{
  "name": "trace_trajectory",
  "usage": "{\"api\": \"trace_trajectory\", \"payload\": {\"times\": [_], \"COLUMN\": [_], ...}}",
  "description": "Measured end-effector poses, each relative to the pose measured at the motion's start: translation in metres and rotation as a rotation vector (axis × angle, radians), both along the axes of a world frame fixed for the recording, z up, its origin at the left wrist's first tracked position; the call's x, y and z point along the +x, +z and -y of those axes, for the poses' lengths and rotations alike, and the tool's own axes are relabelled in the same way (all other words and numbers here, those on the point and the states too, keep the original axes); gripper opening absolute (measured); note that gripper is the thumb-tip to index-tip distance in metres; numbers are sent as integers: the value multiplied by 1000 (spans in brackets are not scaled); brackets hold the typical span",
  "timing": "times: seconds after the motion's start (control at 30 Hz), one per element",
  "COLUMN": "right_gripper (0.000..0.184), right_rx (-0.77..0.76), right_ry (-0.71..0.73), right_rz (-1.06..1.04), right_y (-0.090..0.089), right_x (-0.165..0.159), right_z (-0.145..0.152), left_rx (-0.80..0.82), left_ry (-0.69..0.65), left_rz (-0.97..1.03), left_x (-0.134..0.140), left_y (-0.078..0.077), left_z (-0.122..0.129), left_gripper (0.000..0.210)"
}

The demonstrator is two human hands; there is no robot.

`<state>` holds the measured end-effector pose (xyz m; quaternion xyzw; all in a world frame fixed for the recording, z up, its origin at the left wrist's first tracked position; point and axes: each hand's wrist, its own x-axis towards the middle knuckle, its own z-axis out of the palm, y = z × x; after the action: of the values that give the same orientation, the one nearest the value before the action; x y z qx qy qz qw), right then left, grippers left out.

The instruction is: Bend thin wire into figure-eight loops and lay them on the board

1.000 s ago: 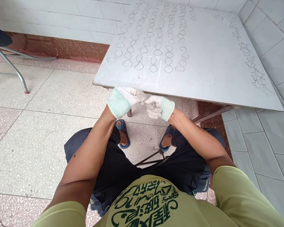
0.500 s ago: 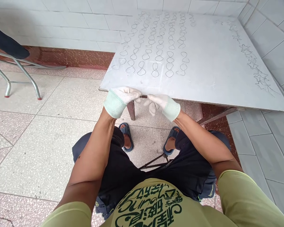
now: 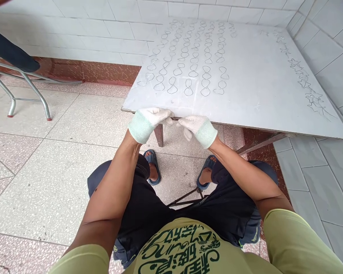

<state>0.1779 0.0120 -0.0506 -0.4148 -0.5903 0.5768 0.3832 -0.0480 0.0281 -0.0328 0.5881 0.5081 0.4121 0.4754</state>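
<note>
My left hand [image 3: 153, 121] and my right hand [image 3: 196, 127] wear white knit gloves with pale green cuffs. They meet at the front edge of a white-topped table [image 3: 246, 87], fingertips a small gap apart. Both hands are closed in a pinch; whatever lies between the fingers is too thin or hidden to make out. On the tabletop beyond them lie several rows of thin wire loops bent like figure eights [image 3: 205, 82]. Along the right side runs a line of tangled, star-like wire shapes [image 3: 304, 82].
A tiled wall [image 3: 125, 30] stands behind the table, with another at the right. Under the tabletop are a wooden leg [image 3: 159, 135] and a slanted brace [image 3: 260, 142]. Metal stool legs [image 3: 31, 91] stand at left. A black stand [image 3: 185, 198] lies between my feet.
Both hands stay at the table edge, with small shifts of the fingers. The fingers of my right hand have drawn in more. The view has tilted slightly, so the table appears a little lower.
</note>
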Motion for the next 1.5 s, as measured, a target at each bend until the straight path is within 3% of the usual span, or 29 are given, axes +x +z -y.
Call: {"api": "trace_trajectory", "payload": {"times": [0.13,0.47,0.83,0.97,1.17,1.3,1.5], "right_gripper": [32,23,28,31,44,47,41], "right_rx": [-40,-38,-27,16,304,422,370], "right_ry": [11,105,95,-49,-189,-268,-251], "right_rz": [27,-49,164,253,407,478,558], "right_y": [7,15,35,31,5,4,13], "right_x": [-3,1,9,3,-7,-10,-13], "right_z": [3,4,7,6,8,13,18], "left_rx": [1,53,10,27,11,17,3], "left_ry": [-8,21,-89,-30,-25,4,11], "left_rz": [9,58,-52,-30,-11,-15,9], "left_x": [1,-5,-7,-3,0,-1,1], "left_y": [-5,-4,0,-1,0,0,-3], "left_z": [-1,-2,-2,-1,4,6,3], "left_gripper": [33,38,40,42,38,35,40]}}
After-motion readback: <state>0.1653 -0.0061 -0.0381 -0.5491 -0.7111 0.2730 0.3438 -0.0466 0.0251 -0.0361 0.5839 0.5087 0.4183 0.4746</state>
